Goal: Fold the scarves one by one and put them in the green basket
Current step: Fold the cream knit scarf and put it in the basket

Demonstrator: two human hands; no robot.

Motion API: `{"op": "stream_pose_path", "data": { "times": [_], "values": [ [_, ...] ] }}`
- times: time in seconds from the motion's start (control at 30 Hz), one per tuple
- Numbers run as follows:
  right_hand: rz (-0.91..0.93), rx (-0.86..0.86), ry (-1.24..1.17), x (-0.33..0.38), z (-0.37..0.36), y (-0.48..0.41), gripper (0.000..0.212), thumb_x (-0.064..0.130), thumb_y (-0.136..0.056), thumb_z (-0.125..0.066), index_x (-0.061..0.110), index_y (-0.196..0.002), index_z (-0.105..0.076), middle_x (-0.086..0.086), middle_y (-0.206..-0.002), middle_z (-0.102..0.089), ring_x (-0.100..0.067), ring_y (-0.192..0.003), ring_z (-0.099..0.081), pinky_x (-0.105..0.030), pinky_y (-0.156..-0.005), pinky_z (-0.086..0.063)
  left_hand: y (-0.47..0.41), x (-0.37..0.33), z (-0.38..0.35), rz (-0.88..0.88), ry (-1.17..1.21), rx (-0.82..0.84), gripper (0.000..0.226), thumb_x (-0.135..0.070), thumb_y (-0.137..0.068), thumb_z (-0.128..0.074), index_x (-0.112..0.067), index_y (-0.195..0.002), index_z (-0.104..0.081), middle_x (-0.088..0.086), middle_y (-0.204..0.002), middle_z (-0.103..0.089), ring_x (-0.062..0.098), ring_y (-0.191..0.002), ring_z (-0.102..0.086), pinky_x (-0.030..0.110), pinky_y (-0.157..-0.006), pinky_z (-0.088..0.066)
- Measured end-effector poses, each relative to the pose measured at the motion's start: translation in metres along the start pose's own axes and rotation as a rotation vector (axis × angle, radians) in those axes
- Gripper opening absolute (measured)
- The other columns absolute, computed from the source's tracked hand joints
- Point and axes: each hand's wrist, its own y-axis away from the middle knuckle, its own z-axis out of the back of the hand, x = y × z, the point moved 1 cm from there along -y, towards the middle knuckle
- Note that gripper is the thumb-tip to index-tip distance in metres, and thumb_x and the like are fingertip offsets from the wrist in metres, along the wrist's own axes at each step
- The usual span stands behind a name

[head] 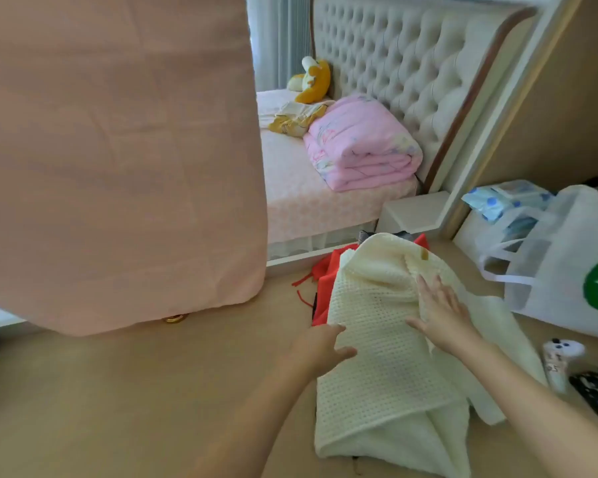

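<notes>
Flat-grip left hand (320, 346), right hand (442, 319) touch waffle-knit scarf (377, 377).

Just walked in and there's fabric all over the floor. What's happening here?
A person is working on a cream waffle-knit scarf lying on the floor. The right hand presses flat on it with fingers spread; the left hand touches its left edge. A red scarf lies partly underneath. The fold looks unfinished.

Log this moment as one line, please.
left hand: open, touching cream scarf | right hand: open, flat on it | red scarf: underneath
</notes>
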Motion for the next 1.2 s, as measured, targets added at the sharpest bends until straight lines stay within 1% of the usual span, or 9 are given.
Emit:
{"op": "stream_pose_path", "data": {
  "times": [0.23, 0.33, 0.5, 0.6, 0.73, 0.87, 0.97, 1.07, 1.2],
  "values": [
    [-0.32, -0.125, -0.568, -0.045, -0.04, 0.001, 0.086, 0.048, -0.089, -0.057, 0.006, -0.151, -0.014, -0.014, -0.155, -0.025, -0.032, -0.138, -0.031, -0.046, -0.105, -0.033, -0.043, -0.034, -0.039, -0.053, -0.076, -0.032, 0.062, -0.044, -0.098, -0.045, -0.02, -0.152, -0.024, 0.002, -0.156, -0.03, 0.021, -0.139, -0.034, 0.035, -0.109, -0.033],
    [-0.31, -0.33, -0.661, -0.044, -0.044, 0.006, 0.029, 0.034, -0.091, -0.06, 0.007, -0.101, -0.064, -0.011, -0.096, -0.065, -0.034, -0.099, -0.06, -0.038, -0.073, -0.043, -0.054, -0.037, -0.055, -0.042, -0.026, -0.038, 0.059, -0.042, -0.1, -0.042, -0.018, -0.151, -0.025, 0.001, -0.158, -0.025, 0.018, -0.143, -0.026, 0.032, -0.113, -0.024],
    [-0.159, -0.552, -0.858, -0.02, -0.046, 0.026, 0.033, 0.025, -0.093, -0.058, 0.013, -0.064, -0.052, 0.002, -0.055, -0.05, -0.012, -0.054, -0.043, -0.031, -0.052, -0.029, -0.054, -0.047, -0.071, 0.036, 0.551, -0.186, 0.051, -0.044, -0.098, -0.046, -0.018, -0.141, -0.043, -0.001, -0.145, -0.045, 0.013, -0.132, -0.042, 0.031, -0.111, -0.034],
    [-0.07, -0.444, -1.082, -0.001, -0.049, 0.038, 0.034, 0.019, -0.096, -0.053, 0.011, -0.064, -0.053, 0.005, -0.054, -0.046, -0.008, -0.054, -0.039, -0.028, -0.054, -0.033, -0.046, -0.063, -0.075, 0.063, 0.95, -0.103, 0.049, -0.05, -0.096, -0.044, -0.024, -0.138, -0.045, -0.008, -0.134, -0.054, 0.006, -0.118, -0.052, 0.029, -0.101, -0.041],
    [-0.062, -0.041, -1.474, 0.012, -0.035, 0.049, 0.034, -0.001, -0.096, -0.039, 0.013, -0.092, -0.069, -0.001, -0.085, -0.072, -0.008, -0.079, -0.069, -0.019, -0.067, -0.053, -0.047, -0.075, -0.082, 0.122, 1.164, -0.074, 0.036, -0.043, -0.095, -0.054, -0.022, -0.124, -0.054, -0.002, -0.119, -0.064, 0.012, -0.11, -0.061, 0.033, -0.093, -0.051],
    [-0.011, -0.325, -1.056, -0.011, -0.021, 0.041, 0.039, -0.006, -0.091, -0.042, 0.021, -0.107, -0.065, 0.0, -0.114, -0.066, -0.008, -0.096, -0.064, -0.027, -0.081, -0.054, -0.045, -0.062, -0.079, 0.202, 1.211, -0.357, 0.009, -0.025, -0.097, -0.054, -0.02, -0.1, -0.061, 0.001, -0.098, -0.067, 0.018, -0.093, -0.063, 0.031, -0.079, -0.053],
    [0.223, -0.39, -0.67, -0.023, -0.015, 0.019, 0.066, -0.006, -0.085, -0.056, 0.025, -0.141, -0.04, 0.01, -0.151, -0.03, -0.006, -0.137, -0.026, -0.023, -0.114, -0.017, -0.034, -0.05, -0.068, 0.196, 1.204, -0.516, 0.013, -0.027, -0.099, -0.05, -0.027, -0.097, -0.062, -0.006, -0.094, -0.065, 0.01, -0.088, -0.061, 0.027, -0.073, -0.049],
    [0.455, -0.25, -0.319, -0.012, -0.016, -0.009, 0.081, 0.008, -0.084, -0.067, 0.032, -0.148, -0.023, 0.015, -0.156, -0.002, -0.011, -0.145, 0.005, -0.024, -0.112, 0.003, -0.019, -0.038, -0.059, 0.094, 1.12, -0.499, 0.014, -0.028, -0.097, -0.052, -0.031, -0.099, -0.065, -0.006, -0.098, -0.07, 0.011, -0.092, -0.066, 0.032, -0.082, -0.053],
    [0.622, -0.227, -0.167, 0.023, -0.024, -0.026, 0.035, 0.019, -0.086, -0.068, 0.022, -0.121, -0.064, 0.006, -0.152, -0.028, -0.019, -0.146, -0.01, -0.029, -0.115, 0.004, 0.009, -0.011, -0.053, 0.091, 1.009, -0.432, 0.01, -0.032, -0.095, -0.056, -0.031, -0.099, -0.066, -0.005, -0.098, -0.071, 0.015, -0.094, -0.066, 0.034, -0.087, -0.052]
  ]
}}
